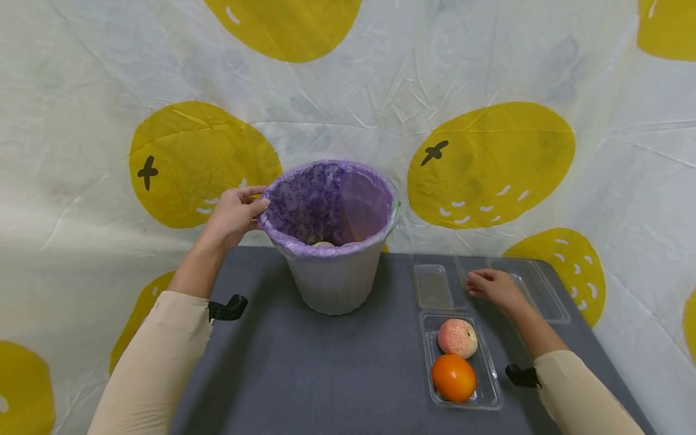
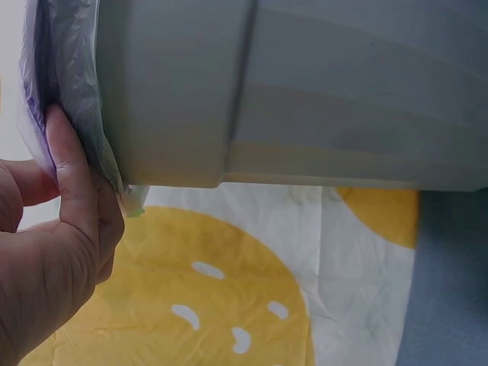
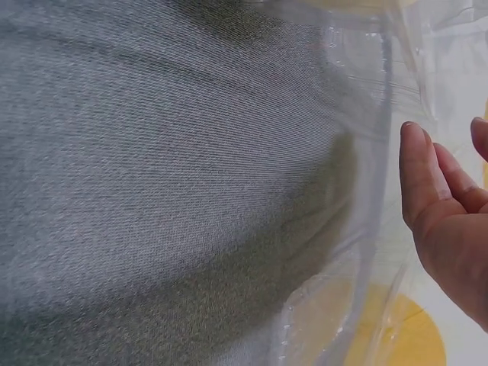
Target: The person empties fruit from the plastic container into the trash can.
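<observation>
A whitish bin stands on the table, lined with a purple patterned plastic bag folded over its rim. My left hand pinches the left side of that rim, bag included. In the left wrist view the fingers press against the folded plastic. Part of a pale round thing shows inside the bin. Over the transparent trays at the right, my right hand hovers with relaxed fingers and holds nothing. Nearer me, a transparent tray contains a peach and an orange.
Two more transparent trays lie at the table's back right: one tray left of my right hand, another tray behind it. A sheet printed with yellow fruit hangs behind the grey table.
</observation>
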`<state>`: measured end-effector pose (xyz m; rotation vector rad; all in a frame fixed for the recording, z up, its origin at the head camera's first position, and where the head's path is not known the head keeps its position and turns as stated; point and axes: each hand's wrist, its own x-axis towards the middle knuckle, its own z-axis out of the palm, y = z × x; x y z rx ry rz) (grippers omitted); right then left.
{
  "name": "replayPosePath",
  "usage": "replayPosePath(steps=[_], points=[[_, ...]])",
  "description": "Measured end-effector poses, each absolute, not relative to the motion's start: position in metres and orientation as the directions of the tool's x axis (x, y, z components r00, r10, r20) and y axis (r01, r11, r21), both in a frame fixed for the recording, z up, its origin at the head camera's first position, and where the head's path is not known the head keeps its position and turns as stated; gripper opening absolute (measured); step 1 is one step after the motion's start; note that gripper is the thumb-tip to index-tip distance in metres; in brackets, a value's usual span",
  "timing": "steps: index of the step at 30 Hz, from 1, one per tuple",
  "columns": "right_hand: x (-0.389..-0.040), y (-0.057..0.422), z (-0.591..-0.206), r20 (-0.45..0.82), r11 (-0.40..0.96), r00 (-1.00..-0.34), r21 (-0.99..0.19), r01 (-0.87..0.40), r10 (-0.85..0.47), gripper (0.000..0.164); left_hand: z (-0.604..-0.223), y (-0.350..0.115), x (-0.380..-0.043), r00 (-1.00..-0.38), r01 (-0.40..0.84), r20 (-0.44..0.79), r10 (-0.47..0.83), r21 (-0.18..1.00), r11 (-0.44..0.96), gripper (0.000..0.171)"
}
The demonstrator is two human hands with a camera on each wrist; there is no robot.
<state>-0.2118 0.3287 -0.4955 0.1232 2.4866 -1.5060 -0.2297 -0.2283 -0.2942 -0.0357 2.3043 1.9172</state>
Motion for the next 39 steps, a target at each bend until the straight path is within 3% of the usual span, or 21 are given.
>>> replayPosePath(steps=[19, 32, 39], points=[[-0.157, 0.346, -0.486, -0.178, 0.423, -0.976, -0.899, 0.11, -0.124, 0.06, -0.294, -0.227, -0.23, -0.988, -0.123, -0.139, 0.074, 0.976, 0.181, 0.053], [-0.125, 0.355, -0.501, -0.265, 0.334, -0.952, -0.92, 0.203, -0.151, 0.057, -0.294, -0.226, -0.231, -0.989, -0.123, -0.136, 0.06, 0.976, 0.179, 0.052], [-0.117, 0.361, -0.508, -0.346, 0.311, -0.893, -0.916, 0.255, -0.288, 0.058, -0.294, -0.228, -0.23, -0.989, -0.121, -0.134, 0.063, 0.977, 0.176, 0.052]])
